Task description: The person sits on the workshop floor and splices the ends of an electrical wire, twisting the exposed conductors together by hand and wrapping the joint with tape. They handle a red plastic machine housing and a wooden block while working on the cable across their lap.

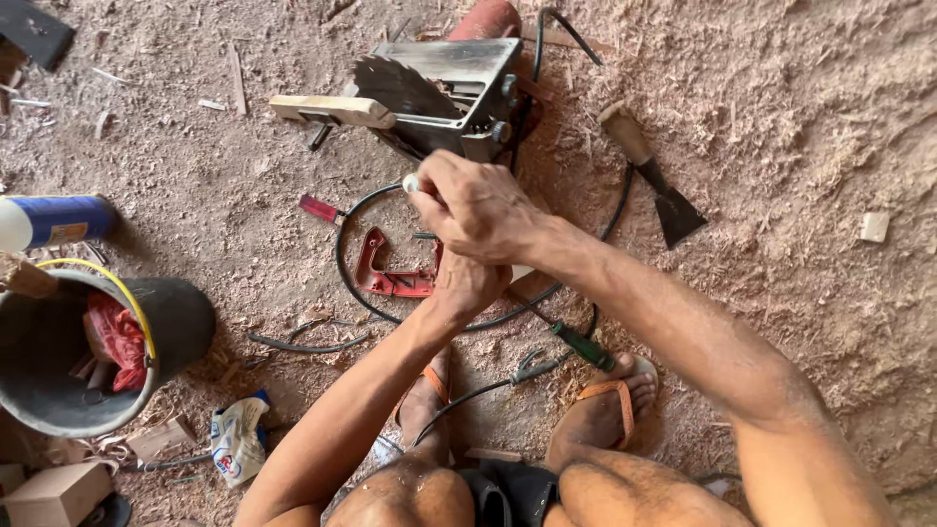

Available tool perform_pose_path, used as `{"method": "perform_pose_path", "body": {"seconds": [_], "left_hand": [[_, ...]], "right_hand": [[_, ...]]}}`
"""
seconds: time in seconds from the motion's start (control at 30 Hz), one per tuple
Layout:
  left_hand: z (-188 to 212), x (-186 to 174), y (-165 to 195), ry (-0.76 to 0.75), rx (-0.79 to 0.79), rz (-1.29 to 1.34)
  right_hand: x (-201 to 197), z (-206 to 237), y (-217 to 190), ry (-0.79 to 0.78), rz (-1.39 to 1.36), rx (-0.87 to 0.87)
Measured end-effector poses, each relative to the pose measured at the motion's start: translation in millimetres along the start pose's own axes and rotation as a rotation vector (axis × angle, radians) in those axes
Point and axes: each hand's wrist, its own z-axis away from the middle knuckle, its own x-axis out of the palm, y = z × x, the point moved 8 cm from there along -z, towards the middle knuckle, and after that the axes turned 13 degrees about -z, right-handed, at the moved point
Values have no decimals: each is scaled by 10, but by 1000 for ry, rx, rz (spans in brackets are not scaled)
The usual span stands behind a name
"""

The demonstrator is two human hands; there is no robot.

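**Hands over a small white piece, sawdust floor, above an upturned circular saw**

Object: a small white rounded piece shows at the fingertips of the right hand; only its tip is visible, the rest hidden by the fingers, so its full shape cannot be told; it sits just below the circular saw, above a loop of black cable.

Saw: lying on the sawdust floor, toothed grey blade exposed; metal base plate dark and scuffed; a pale wooden strip lies across its left side.

Hands: right hand reaches in from the lower right, forearm long and straight, back of hand up, fingers curled together and pinched on the white piece; left hand comes up from below, directly under the right and touching it; its fingers are covered, so I cannot tell their state.

Near: red plastic guard piece just left of the left hand; green-handled screwdriver by the right sandalled foot; a hatchet right of the saw.

Packages: blue cylindrical can with a pale end, lying at far left; black bucket with yellow handle below it; crumpled white wrapper with blue and red print below the bucket; brown cardboard box in the bottom-left corner.
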Motion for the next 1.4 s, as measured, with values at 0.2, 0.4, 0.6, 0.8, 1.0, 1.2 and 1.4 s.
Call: {"method": "perform_pose_path", "body": {"seconds": [0.2, 0.4, 0.6, 0.8, 1.0, 1.2, 1.4], "left_hand": [[-56, -486, 11, 190, -35, 37], [-129, -830, -162, 128, -22, 105], [-91, -810, 43, 176, 82, 80], [-7, -431, 154, 79, -66, 55], [34, -429, 268, 186, -139, 172], [-12, -627, 196, 175, -303, 451], [-26, -514, 66, 67, -429, 732]], "right_hand": [[-269, 524, 394, 370, -1100, 486], [-929, 1218, 771, 762, -1565, 529], [-1371, 1152, 522, 762, -1003, 360], [-726, 37, -446, 281, -446, 30], [59, -538, -1231, -310, -468, -428], [-555, -140, -334, 61, -461, -81], [-376, 844, 1150, -101, -275, 611]]}}
